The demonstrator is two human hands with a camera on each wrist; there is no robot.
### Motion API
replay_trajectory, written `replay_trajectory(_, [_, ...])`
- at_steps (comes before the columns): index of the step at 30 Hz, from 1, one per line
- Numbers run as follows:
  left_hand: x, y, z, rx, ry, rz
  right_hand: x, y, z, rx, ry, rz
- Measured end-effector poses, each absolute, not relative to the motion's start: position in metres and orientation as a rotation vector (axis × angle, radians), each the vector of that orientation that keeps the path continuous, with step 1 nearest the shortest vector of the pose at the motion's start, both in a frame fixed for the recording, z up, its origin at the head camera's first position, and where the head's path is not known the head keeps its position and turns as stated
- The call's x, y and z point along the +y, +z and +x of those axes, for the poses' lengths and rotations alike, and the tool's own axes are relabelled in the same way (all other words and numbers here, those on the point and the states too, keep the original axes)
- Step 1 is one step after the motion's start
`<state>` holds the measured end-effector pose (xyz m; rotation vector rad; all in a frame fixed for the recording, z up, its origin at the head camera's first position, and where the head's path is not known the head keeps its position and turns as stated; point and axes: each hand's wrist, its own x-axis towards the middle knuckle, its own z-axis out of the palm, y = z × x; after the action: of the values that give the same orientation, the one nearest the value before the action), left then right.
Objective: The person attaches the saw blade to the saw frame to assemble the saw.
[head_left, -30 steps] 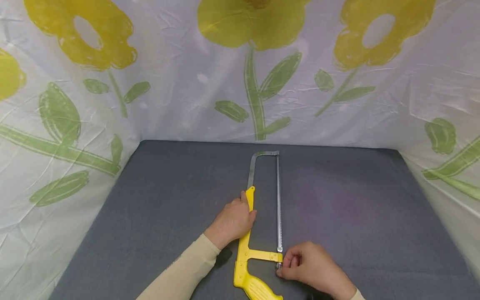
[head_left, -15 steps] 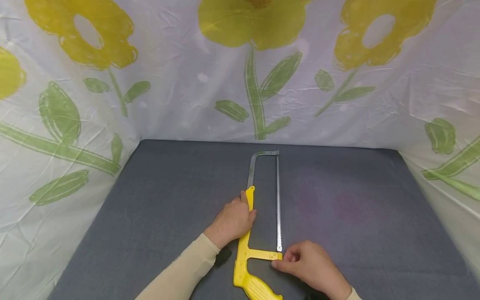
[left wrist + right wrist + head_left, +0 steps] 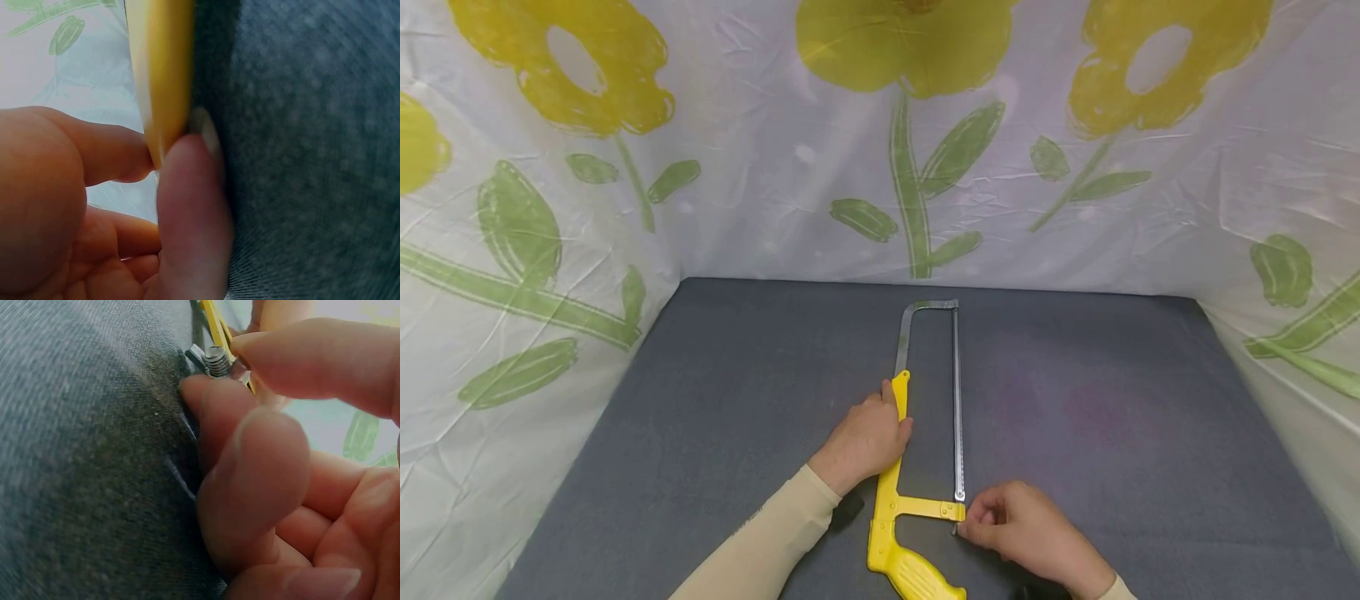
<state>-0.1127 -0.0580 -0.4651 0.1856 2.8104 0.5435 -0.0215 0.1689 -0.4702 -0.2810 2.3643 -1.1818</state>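
Note:
A hacksaw with a yellow frame [image 3: 887, 492] lies on the dark grey cloth, its ribbed handle [image 3: 917, 577] toward me. Its thin blade [image 3: 958, 408] runs along the right side, up to the bent steel bow [image 3: 904, 337] at the far end. My left hand [image 3: 861, 437] grips the yellow part of the frame, thumb and fingers on either side. At the near end of the blade, my right hand [image 3: 1030, 533] pinches a small wing nut [image 3: 195, 356]. A threaded bolt end [image 3: 217, 360] sticks out through the nut between thumb and fingers.
The dark grey cloth [image 3: 737, 367] covers the work surface. White curtains [image 3: 737, 167] with yellow flowers and green leaves close off the back and both sides. A small black object [image 3: 847, 510] shows beside the left wrist.
My right thumb has swung left past the end of the bolt and drawn back right, while the hand stays at the wing nut. The left hand and the hacksaw have stayed in place.

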Motion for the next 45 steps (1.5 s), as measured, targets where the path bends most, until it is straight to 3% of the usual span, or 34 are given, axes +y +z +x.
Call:
replay_trajectory(33, [-0.061,-0.474,-0.118,2.854,0.598,0.198,0.177,-0.478,-0.031,2.407,-1.191,-0.254])
replay_trajectory(45, [-0.111,-0.482,-0.116,2.818,0.692,0.325,0.175,-0.49,-0.039,2.684,-1.128,-0.178])
